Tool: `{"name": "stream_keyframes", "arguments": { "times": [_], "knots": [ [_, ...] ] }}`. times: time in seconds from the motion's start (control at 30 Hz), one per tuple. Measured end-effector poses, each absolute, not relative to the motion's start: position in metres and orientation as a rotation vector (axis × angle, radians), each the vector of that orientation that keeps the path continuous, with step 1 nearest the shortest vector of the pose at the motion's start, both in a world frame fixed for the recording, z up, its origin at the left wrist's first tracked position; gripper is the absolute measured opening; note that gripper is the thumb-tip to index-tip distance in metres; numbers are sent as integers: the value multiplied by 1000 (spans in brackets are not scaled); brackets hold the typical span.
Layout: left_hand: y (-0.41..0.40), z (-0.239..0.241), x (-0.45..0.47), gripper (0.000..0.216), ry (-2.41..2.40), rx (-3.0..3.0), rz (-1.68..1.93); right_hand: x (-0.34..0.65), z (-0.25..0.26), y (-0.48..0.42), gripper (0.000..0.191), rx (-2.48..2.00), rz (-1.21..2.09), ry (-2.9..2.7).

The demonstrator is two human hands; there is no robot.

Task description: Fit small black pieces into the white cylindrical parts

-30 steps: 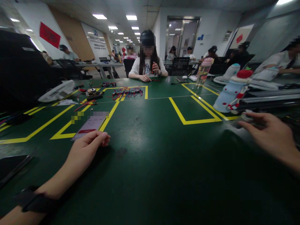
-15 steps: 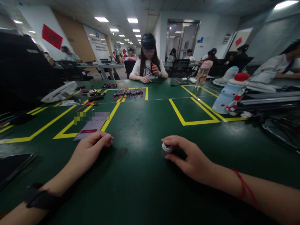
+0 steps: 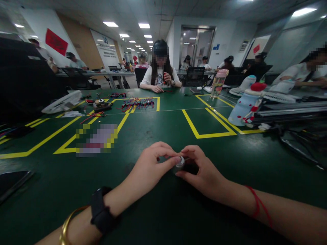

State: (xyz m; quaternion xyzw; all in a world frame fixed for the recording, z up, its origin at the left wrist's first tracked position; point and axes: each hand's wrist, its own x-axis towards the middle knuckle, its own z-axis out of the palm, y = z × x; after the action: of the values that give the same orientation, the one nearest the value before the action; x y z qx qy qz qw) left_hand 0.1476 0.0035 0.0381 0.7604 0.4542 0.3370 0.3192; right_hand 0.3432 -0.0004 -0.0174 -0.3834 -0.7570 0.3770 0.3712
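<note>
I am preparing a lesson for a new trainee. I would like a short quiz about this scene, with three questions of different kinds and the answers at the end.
1. What is worn just behind the right hand: A) a gold bangle, B) a red string, C) a wristwatch?
2. True or false: the left hand is at the small container, together with the right one.
3. Fill in: the tape on the table is ____.

Key: 1. B; 2. true; 3. yellow.
</note>
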Motion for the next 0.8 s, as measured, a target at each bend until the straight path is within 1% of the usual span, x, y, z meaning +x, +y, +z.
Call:
{"name": "stream_keyframes", "arguments": {
  "times": [0.2, 0.4, 0.5, 0.67, 0.73, 0.8],
  "knots": [
    [4, 27, 131, 13, 1268, 1931, 1030, 343, -17, -1, 50, -1022, 876, -1945],
    [3, -5, 120, 9, 1328, 2225, 701, 342, -18, -1, 49, -1026, 811, -1962],
    [4, -7, 123, 10, 1337, 2256, 655, 341, -16, -3, 48, -1030, 810, -1970],
    [6, 10, 105, 21, 1361, 2006, 754, 356, -10, -1, 51, -1069, 747, -1969],
    [5, 15, 80, 28, 1496, 1884, 802, 378, -5, 5, 54, -1173, 667, -1944],
    [5, 13, 47, 33, 1651, 1739, 849, 413, 1, 14, 56, -1368, 532, -1882]
  ]
}}
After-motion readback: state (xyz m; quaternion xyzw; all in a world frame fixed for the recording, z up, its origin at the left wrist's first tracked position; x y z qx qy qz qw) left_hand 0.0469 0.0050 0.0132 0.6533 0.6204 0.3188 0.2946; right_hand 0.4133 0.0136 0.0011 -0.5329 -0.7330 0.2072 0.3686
